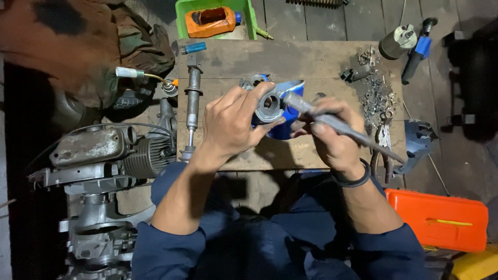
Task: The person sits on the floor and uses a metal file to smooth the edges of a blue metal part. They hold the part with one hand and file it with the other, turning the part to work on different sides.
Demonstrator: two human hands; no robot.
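Head view, looking down on a worn wooden tabletop.

Left hand: grip closed around a round grey metal part with a central bore, held up above the middle of the tabletop, thumb below, fingers over the top edge. A blue plastic container sits just behind and under the part.

Right hand: grip clenched on a long grey metal punch-like tool, its blunt end touching the rim of the round part, its thin end pointing out to the right past the wrist. Black band on that wrist.

On the tabletop: a grey metal shock-absorber rod lying left of the hands; a heap of small nuts and washers at right, pliers beside it.

Around: grey finned engine block on the floor at left; green plastic tray holding an orange bottle at top; orange plastic case lower right.
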